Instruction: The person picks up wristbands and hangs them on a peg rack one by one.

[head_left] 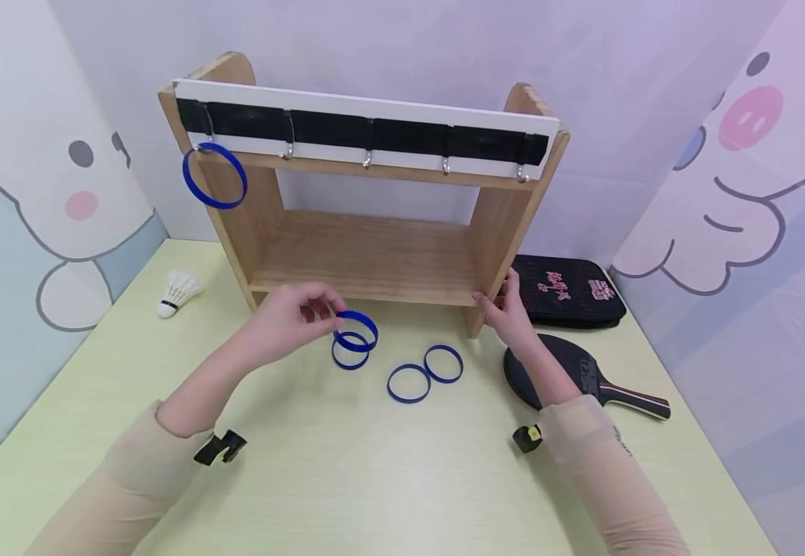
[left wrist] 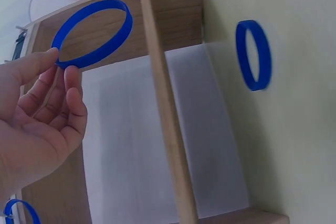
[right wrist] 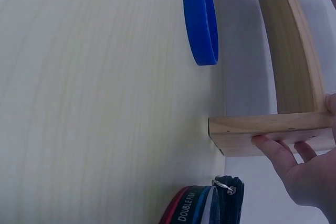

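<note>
My left hand (head_left: 289, 323) pinches a blue ring (left wrist: 102, 54) between thumb and fingertips, off the table in front of the wooden shelf (head_left: 367, 289). On the table below lie several more blue rings, one overlapped by the held ring in the head view, and a touching pair including this ring (head_left: 408, 401). Another blue ring (head_left: 222, 205) hangs from the leftmost of the metal hooks (head_left: 287, 151) along the shelf's top. My right hand (head_left: 511, 313) grips the shelf's right side panel, thumb at the front, fingers (right wrist: 273, 148) against the outer face.
Behind the hooks runs a white board with a black strip (head_left: 326, 129). A shuttlecock (head_left: 179, 292) lies left of the shelf. To the right are a black zipped case (head_left: 569, 292) and a table tennis bat (head_left: 634, 399). Printed cloth walls (head_left: 409, 46) stand around the table.
</note>
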A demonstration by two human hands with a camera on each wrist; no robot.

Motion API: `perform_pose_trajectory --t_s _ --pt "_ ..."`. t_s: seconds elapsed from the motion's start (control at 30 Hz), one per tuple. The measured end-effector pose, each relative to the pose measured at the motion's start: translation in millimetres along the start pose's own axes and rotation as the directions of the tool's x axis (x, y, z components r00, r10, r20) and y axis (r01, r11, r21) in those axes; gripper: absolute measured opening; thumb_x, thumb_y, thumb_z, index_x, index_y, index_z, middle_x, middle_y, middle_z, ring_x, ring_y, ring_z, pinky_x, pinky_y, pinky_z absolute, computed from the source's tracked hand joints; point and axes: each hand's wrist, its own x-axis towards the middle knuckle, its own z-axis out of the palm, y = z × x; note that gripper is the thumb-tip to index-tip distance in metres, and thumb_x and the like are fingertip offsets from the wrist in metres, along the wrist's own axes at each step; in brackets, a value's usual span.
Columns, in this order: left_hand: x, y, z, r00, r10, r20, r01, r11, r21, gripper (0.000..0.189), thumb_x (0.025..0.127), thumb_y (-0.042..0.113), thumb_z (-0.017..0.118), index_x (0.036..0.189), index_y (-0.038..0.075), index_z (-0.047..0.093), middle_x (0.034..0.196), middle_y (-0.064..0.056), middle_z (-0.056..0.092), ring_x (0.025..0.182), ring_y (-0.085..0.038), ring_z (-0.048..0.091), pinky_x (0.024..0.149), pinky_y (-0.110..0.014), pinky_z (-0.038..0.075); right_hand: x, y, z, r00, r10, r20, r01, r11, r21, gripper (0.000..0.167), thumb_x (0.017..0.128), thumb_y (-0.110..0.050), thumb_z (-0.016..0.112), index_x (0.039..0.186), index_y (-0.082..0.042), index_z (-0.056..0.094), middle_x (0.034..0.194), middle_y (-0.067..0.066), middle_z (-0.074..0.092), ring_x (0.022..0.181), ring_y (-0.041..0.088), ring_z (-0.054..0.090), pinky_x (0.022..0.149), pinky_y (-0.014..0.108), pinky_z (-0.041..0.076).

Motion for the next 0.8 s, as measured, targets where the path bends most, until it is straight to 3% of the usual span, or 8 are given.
perform_pose_trajectory --t_s 0.17,0.33,0.47,0.63,0.8 --pt "1.4 8.1 -13.9 0.997 0.010 -0.078 -0.012 1.000 -0.021 0.013 0.085 0.011 0.071 0.097 0.010 0.066 0.089 -0.001 0.066 0.077 -0.015 0.059 0.065 -0.023 0.050 -0.4 -1 1 1.000 0.002 0.000 -0.002 1.000 0.002 0.071 0.097 -0.019 0.053 0.146 -0.025 0.003 0.143 0.023 0.020 0.123 0.043 0.040 0.088 0.057 0.047" --pt "3.4 18.5 -29.7 0.981 0.001 -0.193 -0.020 0.995 -0.096 0.014 0.086 0.014 0.070 0.097 0.006 0.065 0.089 -0.005 0.066 0.077 -0.015 0.060 0.065 -0.018 0.050 -0.4 -1 1 1.000 0.001 0.001 -0.001 1.000 0.006 0.071 0.097 -0.019 0.053 0.146 -0.025 0.003 0.144 0.022 0.020 0.123 0.043 0.040 0.088 0.057 0.047" --pt "4.6 27.5 -39.7 0.960 -0.020 -0.280 -0.025 0.988 -0.155 0.018 0.086 0.017 0.070 0.098 0.004 0.064 0.090 -0.006 0.065 0.078 -0.013 0.061 0.067 -0.015 0.051 -0.6 -1 1 1.000 0.000 0.002 0.000 1.000 0.007 0.071 0.097 -0.019 0.053 0.146 -0.025 0.002 0.144 0.022 0.019 0.123 0.043 0.039 0.088 0.058 0.047" --pt "7.3 37.0 -48.5 0.924 -0.014 -0.383 -0.061 0.981 -0.183 0.020 0.086 0.016 0.070 0.100 0.003 0.064 0.090 0.002 0.065 0.079 -0.010 0.062 0.068 -0.014 0.050 -0.2 0 0 1.000 -0.002 0.003 0.002 1.000 0.010 0.071 0.097 -0.019 0.053 0.146 -0.025 0.002 0.144 0.022 0.019 0.123 0.043 0.039 0.088 0.058 0.047" --pt "10.0 43.2 -56.4 0.891 -0.032 -0.453 -0.092 0.964 -0.248 0.018 0.085 0.013 0.070 0.099 0.003 0.065 0.090 0.004 0.066 0.080 -0.013 0.064 0.069 -0.016 0.051 0.2 0 1 1.000 0.000 0.003 0.000 1.000 0.011 0.071 0.097 -0.019 0.053 0.146 -0.026 0.002 0.144 0.021 0.019 0.124 0.042 0.039 0.088 0.058 0.047"
